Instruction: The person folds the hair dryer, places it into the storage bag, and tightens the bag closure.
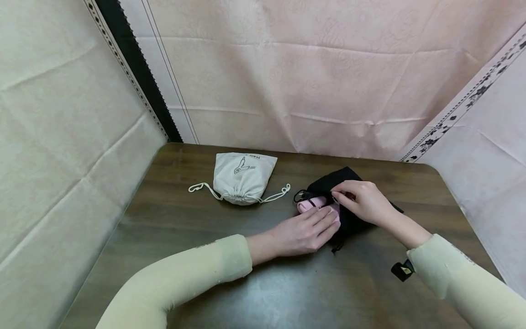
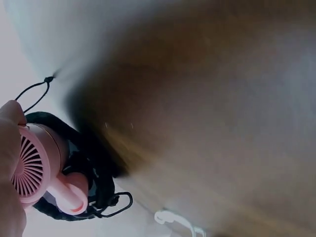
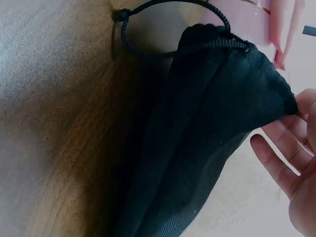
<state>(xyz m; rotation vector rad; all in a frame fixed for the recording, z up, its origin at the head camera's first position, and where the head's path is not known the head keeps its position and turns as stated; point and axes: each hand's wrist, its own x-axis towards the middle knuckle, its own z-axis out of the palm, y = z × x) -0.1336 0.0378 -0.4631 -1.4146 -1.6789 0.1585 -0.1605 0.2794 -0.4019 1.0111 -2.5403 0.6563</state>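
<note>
A pink hair dryer with a round slotted vent and a stubby folded handle sits partly inside a black drawstring bag. My left hand holds the dryer at its vent end, fingers laid across it; the thumb is hidden in the head view. With thumb and fingertips, my right hand pinches the rim of the bag's mouth. Seen from the right wrist, the bag's cloth is pulled up toward those fingers. The dryer's far end is hidden in the bag.
A white drawstring bag printed with a hair dryer drawing lies left of the black bag, its cords spread out. Both bags are on a dark wooden table. Pale cloth hangs behind and at both sides.
</note>
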